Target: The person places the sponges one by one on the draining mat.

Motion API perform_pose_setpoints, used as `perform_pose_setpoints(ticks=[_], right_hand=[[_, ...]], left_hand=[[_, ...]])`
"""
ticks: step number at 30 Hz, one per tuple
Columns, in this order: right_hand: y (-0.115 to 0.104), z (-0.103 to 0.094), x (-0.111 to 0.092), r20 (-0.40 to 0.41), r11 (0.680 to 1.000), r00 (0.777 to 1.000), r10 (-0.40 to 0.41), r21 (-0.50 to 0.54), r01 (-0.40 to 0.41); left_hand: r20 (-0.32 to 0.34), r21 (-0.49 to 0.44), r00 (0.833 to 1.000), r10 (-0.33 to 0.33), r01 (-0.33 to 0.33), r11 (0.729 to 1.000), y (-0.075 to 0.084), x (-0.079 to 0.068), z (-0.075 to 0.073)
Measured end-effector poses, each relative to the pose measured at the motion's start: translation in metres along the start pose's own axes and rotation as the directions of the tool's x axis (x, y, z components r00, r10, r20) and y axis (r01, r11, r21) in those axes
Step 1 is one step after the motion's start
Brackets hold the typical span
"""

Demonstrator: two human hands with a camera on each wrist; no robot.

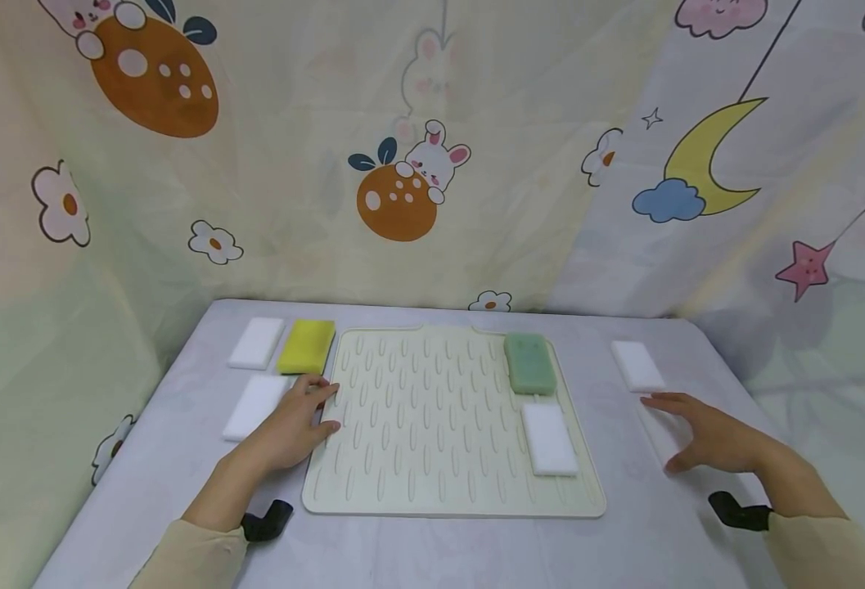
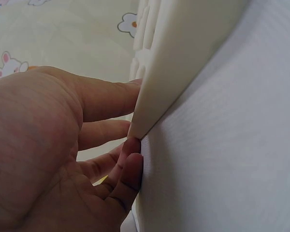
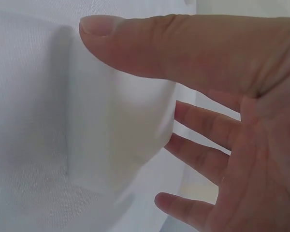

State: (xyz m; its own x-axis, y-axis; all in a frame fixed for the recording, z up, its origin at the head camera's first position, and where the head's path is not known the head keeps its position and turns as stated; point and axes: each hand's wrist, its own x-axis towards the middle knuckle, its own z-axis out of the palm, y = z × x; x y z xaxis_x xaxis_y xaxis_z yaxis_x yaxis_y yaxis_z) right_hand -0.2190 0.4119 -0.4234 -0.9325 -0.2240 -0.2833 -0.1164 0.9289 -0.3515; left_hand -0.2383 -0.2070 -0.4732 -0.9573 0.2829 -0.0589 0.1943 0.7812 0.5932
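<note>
Near the right edge of the desk [image 1: 439,552], the right hand [image 1: 719,433] spans a white block [image 3: 140,116], thumb and fingers about it — whether it actually grips, I cannot tell. The left hand [image 1: 295,421], fingers unclenched, touches the left edge of the ridged board [image 1: 439,417], mid-desk. The step seems to be taking up that block; next probably calls for a firm, even pinch — then a lift.

Diffuse, even illumination; head view bright.
Soft shadows fall on the counter [image 1: 439,552] beside the right hand [image 1: 719,438]; right-wrist view renders the white block [image 3: 130,125] in low contrast.
</note>
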Motion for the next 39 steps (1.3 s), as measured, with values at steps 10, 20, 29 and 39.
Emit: perform_pose_setpoints(ticks=[10,20,29,39], right_hand=[[-0.0027,0.0021,0.0022,-0.03,1.0,1.0,-0.006,0.002,0.006],[-0.0022,0.0027,0.0038,-0.023,0.999,0.999,0.047,-0.013,-0.047],[0.0001,0.0022,0.0024,-0.029,0.999,1.0,0.009,-0.031,-0.01],[-0.0083,0.0015,-0.0008,-0.069,0.999,0.997,-0.026,-0.049,0.023]], left_hand=[[-0.005,0.0,1.0,0.01,-0.01,1.0,0.0013,-0.0009,-0.0017],[-0.005,-0.008,1.0,0.002,-0.002,1.0,0.001,-0.0017,-0.0015],[-0.013,-0.007,1.0,0.005,-0.005,1.0,0.0014,-0.0041,-0.0011],[-0.03,0.002,1.0,0.005,-0.005,1.0,0.0028,-0.0046,-0.0002]])
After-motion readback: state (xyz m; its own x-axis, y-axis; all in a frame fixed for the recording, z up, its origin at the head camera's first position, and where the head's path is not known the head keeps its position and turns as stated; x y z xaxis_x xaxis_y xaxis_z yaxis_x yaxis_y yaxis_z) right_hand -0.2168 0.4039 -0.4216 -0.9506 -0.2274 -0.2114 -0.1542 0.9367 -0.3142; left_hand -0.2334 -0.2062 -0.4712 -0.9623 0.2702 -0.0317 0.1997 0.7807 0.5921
